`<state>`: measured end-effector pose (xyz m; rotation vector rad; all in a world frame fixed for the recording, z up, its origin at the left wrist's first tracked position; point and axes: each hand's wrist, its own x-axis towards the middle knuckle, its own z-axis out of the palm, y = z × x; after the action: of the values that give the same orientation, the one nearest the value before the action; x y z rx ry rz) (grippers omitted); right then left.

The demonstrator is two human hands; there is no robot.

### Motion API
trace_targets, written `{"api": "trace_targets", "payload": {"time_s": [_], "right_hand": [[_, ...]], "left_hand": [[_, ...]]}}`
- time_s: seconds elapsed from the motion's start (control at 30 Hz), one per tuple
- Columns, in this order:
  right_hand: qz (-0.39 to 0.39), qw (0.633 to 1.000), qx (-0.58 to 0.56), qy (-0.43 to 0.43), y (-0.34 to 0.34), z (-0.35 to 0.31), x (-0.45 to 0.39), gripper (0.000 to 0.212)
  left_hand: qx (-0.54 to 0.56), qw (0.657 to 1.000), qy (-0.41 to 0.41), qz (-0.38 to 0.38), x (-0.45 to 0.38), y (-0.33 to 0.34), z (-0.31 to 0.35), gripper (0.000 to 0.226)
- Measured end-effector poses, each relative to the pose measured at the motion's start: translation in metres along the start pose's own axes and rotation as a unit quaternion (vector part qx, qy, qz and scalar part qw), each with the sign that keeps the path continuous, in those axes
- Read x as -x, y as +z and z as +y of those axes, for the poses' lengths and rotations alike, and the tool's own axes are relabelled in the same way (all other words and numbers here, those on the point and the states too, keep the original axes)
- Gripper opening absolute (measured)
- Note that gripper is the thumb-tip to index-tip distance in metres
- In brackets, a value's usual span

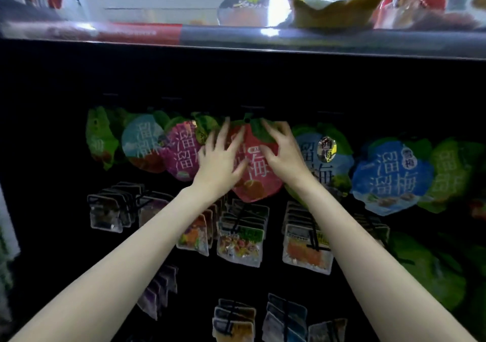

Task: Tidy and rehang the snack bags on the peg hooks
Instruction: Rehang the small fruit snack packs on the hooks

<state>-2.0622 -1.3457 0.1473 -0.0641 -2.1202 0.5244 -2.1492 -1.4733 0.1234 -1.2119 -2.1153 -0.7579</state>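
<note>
Both your hands are up on the red snack bag (259,176), which hangs in the top row of the dark peg wall, right under the shelf (263,35). Your left hand (219,163) lies on the bag's left half with the fingers spread and fairly straight, pressing flat against it rather than curling round it. Your right hand (282,152) is at the bag's upper right, fingers bent over the green leaf-shaped top near where it meets the peg; it looks to be pinching that top edge, though motion blur makes the grip hard to read for sure.

Left of the red bag hang a pink bag (181,152), partly tucked behind your left hand, and then a pale blue bag (140,142). Right of the red bag is another pale blue bag with a gold sticker (324,152), half hidden by your right wrist, and further right a bright blue bag (391,176).

Below the red bag, rows of small clear packets (240,244) hang on black hooks. Above it, on the shelf, sits a tilted yellow noodle bowl (334,2).
</note>
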Motion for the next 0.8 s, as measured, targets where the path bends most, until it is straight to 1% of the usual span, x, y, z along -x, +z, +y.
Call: {"api": "trace_targets", "payload": {"time_s": [0.1,0.17,0.27,0.37,0.43,0.5,0.6,0.67,0.73,0.8], "right_hand": [[0.008,1.000,0.009,-0.009,0.004,0.002,0.002,0.052],[0.016,1.000,0.007,-0.008,0.003,0.003,0.004,0.052],[0.027,1.000,-0.014,0.004,-0.001,0.006,0.009,0.051],[0.035,0.998,-0.033,0.050,-0.003,0.011,0.010,0.049],[0.034,0.996,-0.032,0.077,-0.003,0.014,0.011,0.044],[0.043,0.998,-0.016,0.049,-0.002,0.013,0.014,0.041],[0.057,0.997,0.027,-0.046,0.000,0.008,0.022,0.040],[0.086,0.991,0.046,-0.094,-0.001,0.006,0.026,0.040],[0.128,0.984,0.053,-0.115,-0.002,0.002,0.023,0.039],[0.160,0.979,0.053,-0.115,0.000,0.000,0.017,0.039]], "left_hand": [[-0.007,0.996,0.087,0.019,-0.006,0.009,-0.005,0.063],[-0.006,0.992,0.124,0.025,-0.010,0.013,-0.006,0.062],[0.015,0.987,0.156,0.033,-0.014,0.017,-0.004,0.061],[0.008,0.982,0.184,0.050,-0.018,0.022,-0.003,0.059],[0.013,0.982,0.179,0.050,-0.020,0.026,-0.004,0.061],[0.023,0.984,0.167,0.062,-0.019,0.030,-0.006,0.059],[0.041,0.976,0.167,0.131,-0.010,0.033,-0.013,0.047],[0.058,0.968,0.178,0.166,-0.002,0.033,-0.016,0.044],[0.066,0.963,0.183,0.187,0.000,0.028,-0.017,0.044],[0.056,0.963,0.178,0.192,-0.006,0.023,-0.014,0.045]]}}
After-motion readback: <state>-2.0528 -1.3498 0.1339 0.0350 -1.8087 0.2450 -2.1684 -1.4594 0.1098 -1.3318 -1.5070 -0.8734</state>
